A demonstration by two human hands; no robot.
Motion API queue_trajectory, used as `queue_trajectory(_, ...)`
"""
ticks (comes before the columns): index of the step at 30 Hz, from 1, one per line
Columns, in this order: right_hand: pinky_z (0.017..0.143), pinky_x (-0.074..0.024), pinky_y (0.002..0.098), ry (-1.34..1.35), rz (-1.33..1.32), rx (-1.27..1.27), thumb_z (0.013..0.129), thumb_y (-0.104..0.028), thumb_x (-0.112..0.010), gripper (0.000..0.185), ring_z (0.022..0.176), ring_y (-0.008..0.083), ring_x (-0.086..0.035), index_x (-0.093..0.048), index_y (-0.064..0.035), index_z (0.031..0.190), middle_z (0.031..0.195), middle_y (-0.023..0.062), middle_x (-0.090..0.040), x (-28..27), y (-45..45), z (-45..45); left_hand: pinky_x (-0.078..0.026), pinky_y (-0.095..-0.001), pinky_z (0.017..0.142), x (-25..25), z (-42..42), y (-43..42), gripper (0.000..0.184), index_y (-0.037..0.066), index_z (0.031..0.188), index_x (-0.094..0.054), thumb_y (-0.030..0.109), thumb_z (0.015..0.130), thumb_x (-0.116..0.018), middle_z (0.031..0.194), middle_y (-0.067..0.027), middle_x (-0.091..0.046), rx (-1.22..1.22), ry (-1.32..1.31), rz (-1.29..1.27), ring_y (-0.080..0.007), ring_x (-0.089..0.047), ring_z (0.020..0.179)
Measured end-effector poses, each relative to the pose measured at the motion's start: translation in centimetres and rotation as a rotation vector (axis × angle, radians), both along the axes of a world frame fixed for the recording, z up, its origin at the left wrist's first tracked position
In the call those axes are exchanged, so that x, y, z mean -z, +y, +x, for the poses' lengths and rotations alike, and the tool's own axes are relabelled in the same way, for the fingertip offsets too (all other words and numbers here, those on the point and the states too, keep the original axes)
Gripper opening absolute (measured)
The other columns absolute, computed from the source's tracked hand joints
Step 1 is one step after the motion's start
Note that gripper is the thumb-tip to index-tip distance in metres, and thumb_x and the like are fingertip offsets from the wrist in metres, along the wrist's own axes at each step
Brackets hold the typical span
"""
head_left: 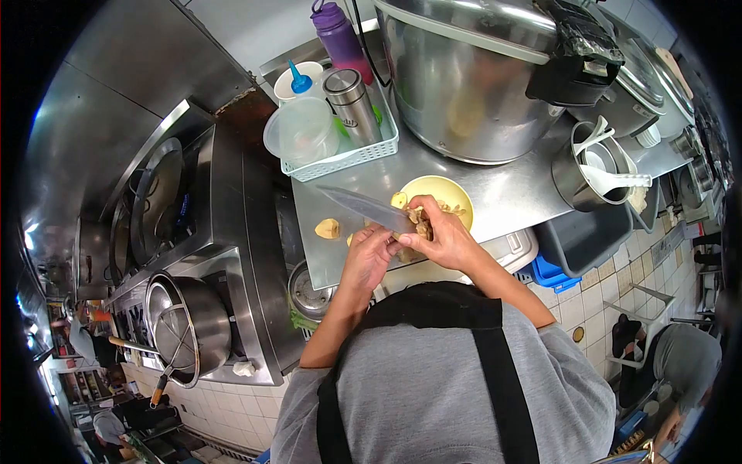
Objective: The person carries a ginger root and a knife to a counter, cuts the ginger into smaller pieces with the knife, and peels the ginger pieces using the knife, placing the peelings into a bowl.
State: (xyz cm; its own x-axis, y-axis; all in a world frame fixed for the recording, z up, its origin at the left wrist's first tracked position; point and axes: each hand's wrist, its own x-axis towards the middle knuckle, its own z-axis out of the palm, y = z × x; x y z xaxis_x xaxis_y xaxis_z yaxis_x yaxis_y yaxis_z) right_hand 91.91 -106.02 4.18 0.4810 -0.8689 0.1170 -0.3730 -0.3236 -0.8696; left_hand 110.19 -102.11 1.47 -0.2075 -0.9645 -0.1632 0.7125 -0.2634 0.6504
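My right hand [444,238] is closed around a large kitchen knife [363,206], its blade pointing left and away from me. The handle is mostly hidden by my fingers. Close against it, my left hand [369,255] pinches a small piece, apparently ginger, near the blade; the fingers cover most of it. Just beyond my hands lies a yellow plate [442,185] with brown peelings [422,223] and a pale yellow piece [399,199] at its left side. A peeled chunk of ginger [328,228] rests on the steel counter [313,203] to the left.
A large steel cooker [464,85] stands behind the plate. Left of it, a basket [344,158] holds a flask [352,104] and plastic tubs. A steel pot with ladles [591,174] is at right. A stove with pans [158,197] is at left. Other people are farther off.
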Motion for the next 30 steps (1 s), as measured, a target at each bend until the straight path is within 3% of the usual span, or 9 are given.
queue_trajectory(2,0.054,-0.0442,0.0343,-0.060,-0.087,0.022,0.087,-0.039,-0.061,0.048,0.060,0.0218,-0.057,-0.039,-0.0088,0.118,0.073,0.0114,-0.054,1.2,-0.6,0.0,-0.052,-0.0340,0.089,0.1,0.1,0.1,0.023,-0.004,0.109,-0.058,0.010,0.092,-0.051,0.104,-0.0116,-0.064,0.073,0.040,-0.008,-0.0196,-0.063,0.096)
queue_trajectory(5,0.062,-0.0474,0.0376,-0.248,0.541,0.083,0.089,-0.040,-0.058,0.046,0.066,0.0249,-0.061,-0.042,-0.0093,0.119,0.077,0.0147,-0.061,0.2,-1.3,-0.6,-0.050,-0.0365,0.095,-1.6,-1.3,0.0,0.029,-0.003,0.120,-0.051,0.008,0.093,-0.048,0.110,-0.0134,-0.062,-0.034,0.090,0.053,-0.0245,-0.062,0.103)
queue_trajectory(8,0.061,-0.0469,0.0349,-0.257,0.509,0.147,0.091,-0.039,-0.055,0.046,0.064,0.0178,-0.058,-0.042,-0.0113,0.124,0.077,0.0108,-0.060,-0.5,-1.5,-1.1,-0.049,-0.0366,0.096,-2.4,-1.6,-0.4,0.039,0.000,0.131,-0.041,0.009,0.093,-0.047,0.121,-0.0163,-0.055,-0.078,0.145,0.036,-0.0286,-0.058,0.109)
queue_trajectory(11,0.065,-0.0476,0.0374,-0.084,0.102,0.084,0.087,-0.037,-0.060,0.055,0.069,0.0284,-0.062,-0.038,-0.0128,0.131,0.079,0.0162,-0.061,0.2,-0.6,-0.8,-0.049,-0.0366,0.096,-1.3,-1.7,-0.8,0.037,0.004,0.131,-0.041,0.009,0.095,-0.046,0.122,-0.0147,-0.055,-0.158,0.223,0.014,-0.0311,-0.057,0.111)
queue_trajectory(13,0.071,-0.0487,0.0427,-0.001,0.004,0.025,0.083,-0.036,-0.064,0.062,0.081,0.0392,-0.063,-0.036,-0.0117,0.133,0.089,0.0225,-0.063,-0.8,0.4,-0.4,-0.049,-0.0383,0.096,-0.7,-1.8,-1.2,0.038,0.005,0.132,-0.040,0.010,0.095,-0.047,0.123,-0.0140,-0.054,-0.190,0.132,0.051,-0.0296,-0.057,0.112)
queue_trajectory(16,0.074,-0.0489,0.0462,-0.005,-0.207,-0.020,0.082,-0.037,-0.066,0.069,0.085,0.0405,-0.063,-0.033,-0.0109,0.136,0.098,0.0243,-0.064,-0.8,1.1,0.3,-0.049,-0.0375,0.094,-0.7,-1.9,-1.3,0.037,0.007,0.130,-0.041,0.011,0.094,-0.052,0.124,-0.0118,-0.051,-0.264,0.144,0.123,-0.0247,-0.054,0.114)
queue_trajectory(19,0.072,-0.0497,0.0474,0.082,-0.163,-0.030,0.080,-0.039,-0.067,0.075,0.082,0.0411,-0.063,-0.030,-0.0118,0.139,0.097,0.0245,-0.064,-0.8,1.2,0.5,-0.049,-0.0314,0.091,-1.9,-2.7,-1.3,0.037,0.005,0.127,-0.043,0.012,0.093,-0.055,0.124,-0.0098,-0.049,-0.278,0.070,0.130,-0.0193,-0.053,0.112)
queue_trajectory(22,0.070,-0.0501,0.0479,0.161,-0.118,-0.035,0.080,-0.040,-0.068,0.077,0.079,0.0415,-0.064,-0.029,-0.0130,0.140,0.093,0.0246,-0.065,-1.3,1.0,0.3,-0.049,-0.0309,0.090,-1.9,-2.4,-0.9,0.035,0.003,0.125,-0.044,0.011,0.093,-0.056,0.120,-0.0086,-0.052,-0.330,-0.061,0.039,-0.0171,-0.054,0.108)
queue_trajectory(30,0.068,-0.0500,0.0482,0.187,-0.097,0.017,0.078,-0.045,-0.067,0.073,0.079,0.0419,-0.064,-0.034,-0.0126,0.134,0.090,0.0258,-0.064,-1.3,1.0,0.5,-0.050,-0.0305,0.087,-0.7,-2.3,-0.6,0.031,0.002,0.124,-0.047,0.006,0.094,-0.051,0.116,-0.0075,-0.055,-0.342,-0.119,0.062,-0.0155,-0.056,0.105)
